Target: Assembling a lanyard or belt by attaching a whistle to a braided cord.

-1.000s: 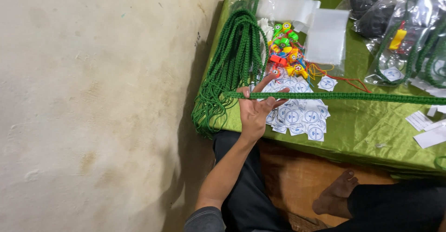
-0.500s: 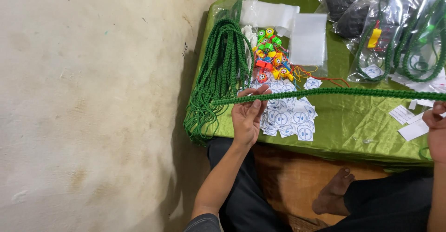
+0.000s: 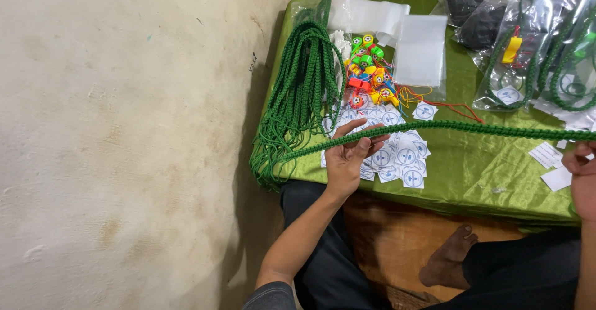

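Left hand (image 3: 347,158) palm up, fingers loosely spread, thumb and fingertips pinching a green cord (image 3: 472,128) stretched level to the right. Right hand (image 3: 582,183) at the frame edge, fingers curled; cannot tell if they grip the cord. Under and just beyond the left fingers: round white-and-blue labels (image 3: 397,155) scattered on green cloth (image 3: 472,173). Left of the fingers, a cord bundle (image 3: 301,99) hangs over the table edge. Beyond: coloured whistles (image 3: 369,77), clear empty bags (image 3: 421,49). Past the right fingers: white paper slips (image 3: 549,156), bagged cords (image 3: 540,55).
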